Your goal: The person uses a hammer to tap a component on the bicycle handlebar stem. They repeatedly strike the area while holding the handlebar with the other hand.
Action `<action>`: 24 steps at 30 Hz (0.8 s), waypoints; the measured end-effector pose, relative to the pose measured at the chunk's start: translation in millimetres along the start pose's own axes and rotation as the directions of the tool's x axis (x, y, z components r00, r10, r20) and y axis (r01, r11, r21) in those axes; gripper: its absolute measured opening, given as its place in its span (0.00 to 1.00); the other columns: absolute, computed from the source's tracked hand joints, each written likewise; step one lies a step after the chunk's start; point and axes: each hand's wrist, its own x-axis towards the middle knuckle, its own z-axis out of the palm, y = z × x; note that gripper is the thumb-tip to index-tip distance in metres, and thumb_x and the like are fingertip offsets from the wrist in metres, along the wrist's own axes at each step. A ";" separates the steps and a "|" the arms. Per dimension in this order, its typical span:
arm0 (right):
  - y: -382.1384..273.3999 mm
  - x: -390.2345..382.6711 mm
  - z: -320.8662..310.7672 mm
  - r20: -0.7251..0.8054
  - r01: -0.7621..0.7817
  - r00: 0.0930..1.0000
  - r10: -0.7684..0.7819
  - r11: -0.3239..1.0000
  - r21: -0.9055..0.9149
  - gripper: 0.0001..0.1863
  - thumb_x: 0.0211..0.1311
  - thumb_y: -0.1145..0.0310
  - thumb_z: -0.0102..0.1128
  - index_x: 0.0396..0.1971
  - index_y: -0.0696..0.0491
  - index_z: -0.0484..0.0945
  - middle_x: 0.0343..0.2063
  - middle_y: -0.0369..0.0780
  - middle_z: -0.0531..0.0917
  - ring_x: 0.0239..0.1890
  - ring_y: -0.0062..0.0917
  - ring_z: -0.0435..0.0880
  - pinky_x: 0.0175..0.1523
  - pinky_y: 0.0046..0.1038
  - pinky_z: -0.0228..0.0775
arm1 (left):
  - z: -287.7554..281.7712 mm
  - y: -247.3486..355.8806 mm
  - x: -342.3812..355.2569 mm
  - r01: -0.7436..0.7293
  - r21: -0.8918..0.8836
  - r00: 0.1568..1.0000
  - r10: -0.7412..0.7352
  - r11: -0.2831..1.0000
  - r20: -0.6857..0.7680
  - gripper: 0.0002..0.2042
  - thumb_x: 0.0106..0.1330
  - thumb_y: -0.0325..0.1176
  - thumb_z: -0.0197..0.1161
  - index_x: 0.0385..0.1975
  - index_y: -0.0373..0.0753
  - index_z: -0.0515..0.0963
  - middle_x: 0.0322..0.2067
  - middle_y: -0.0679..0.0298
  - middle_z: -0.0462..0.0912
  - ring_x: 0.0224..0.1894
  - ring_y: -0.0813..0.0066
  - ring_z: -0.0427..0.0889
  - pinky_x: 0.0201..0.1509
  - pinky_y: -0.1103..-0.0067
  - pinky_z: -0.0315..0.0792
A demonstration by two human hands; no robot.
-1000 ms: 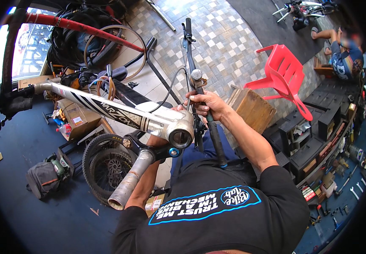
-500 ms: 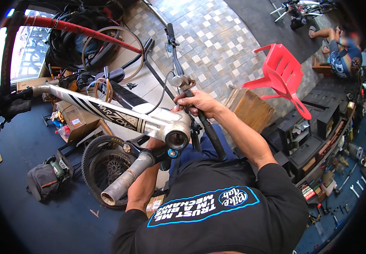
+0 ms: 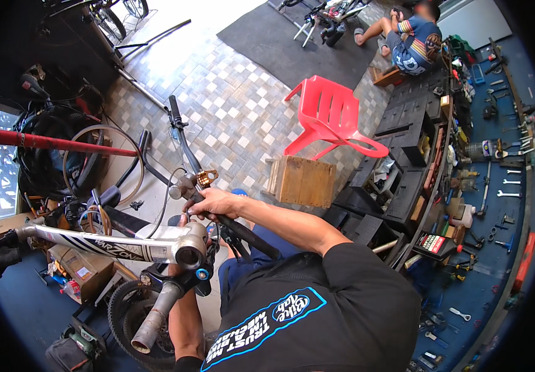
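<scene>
My right hand (image 3: 214, 204) is wrapped round the black handle of a hammer (image 3: 184, 188). Its metal head points away from me, just above the head tube end of a silver and black bicycle frame (image 3: 118, 244). The handle slants back toward my waist. Low behind the frame, my left forearm reaches up; the fingertips of my left hand (image 3: 182, 220) show beside the tube, under my right hand, closed on something I cannot make out. A bare metal tube (image 3: 156, 317) sticks out toward me below the frame. The frame's open round end faces me.
A red plastic chair (image 3: 329, 115) and a wooden box (image 3: 301, 181) stand ahead. Black drawer units (image 3: 397, 142) and a blue tool board (image 3: 496, 211) line the right. Handlebars (image 3: 184, 136) lie beyond the hammer. A bicycle wheel (image 3: 128, 310) leans at lower left. Another person (image 3: 416, 43) sits far right.
My view has turned to the right, so the frame and both hands appear farther left and more of the tool board shows. My right hand still grips the hammer near the frame.
</scene>
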 end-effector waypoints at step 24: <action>5.6 -24.0 -8.1 -0.216 0.127 0.957 -0.195 0.948 -0.291 0.26 0.55 0.51 0.74 0.49 0.48 0.78 0.19 0.30 0.73 0.16 0.13 0.68 0.19 0.20 0.56 | -20.2 10.6 2.9 0.002 0.111 0.997 -0.011 0.994 0.080 0.32 0.57 0.34 0.74 0.59 0.33 0.66 0.37 0.58 0.78 0.35 0.61 0.79 0.42 0.68 0.78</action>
